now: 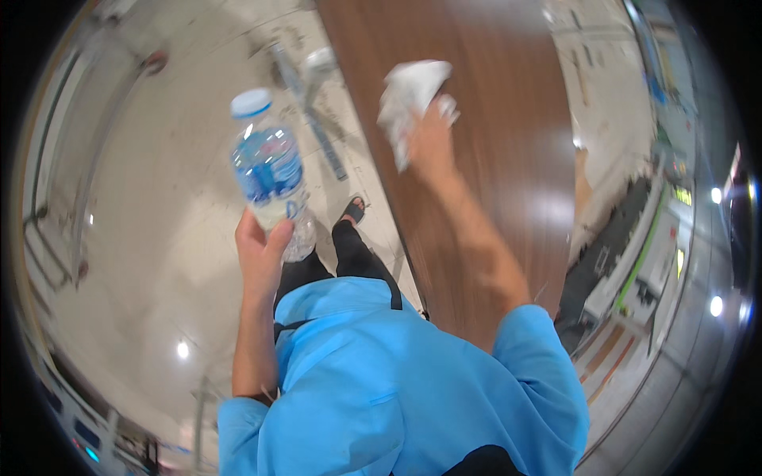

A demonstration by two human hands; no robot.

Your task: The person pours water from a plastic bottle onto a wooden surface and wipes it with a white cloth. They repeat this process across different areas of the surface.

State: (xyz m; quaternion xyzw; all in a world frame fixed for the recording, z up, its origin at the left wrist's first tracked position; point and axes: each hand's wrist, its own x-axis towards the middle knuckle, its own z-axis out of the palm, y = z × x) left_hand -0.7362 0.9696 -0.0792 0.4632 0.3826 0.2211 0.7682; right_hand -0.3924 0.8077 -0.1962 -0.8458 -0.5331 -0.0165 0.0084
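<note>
My left hand (260, 252) grips the lower part of a clear plastic water bottle (270, 170) with a blue label and a pale cap, held upright over the floor. Out over the brown wooden tabletop (508, 119), my right hand (429, 139) holds a crumpled white cloth (409, 91), which rests against the wood. I wear a bright blue short-sleeved top and dark trousers. One sandalled foot (353, 210) shows below the bottle.
Pale tiled floor (159, 198) spreads to the left. A metal table leg or chair frame (313, 103) stands by the table's left edge. Railings curve along the far left. Counters and lit fittings (659, 262) line the right side.
</note>
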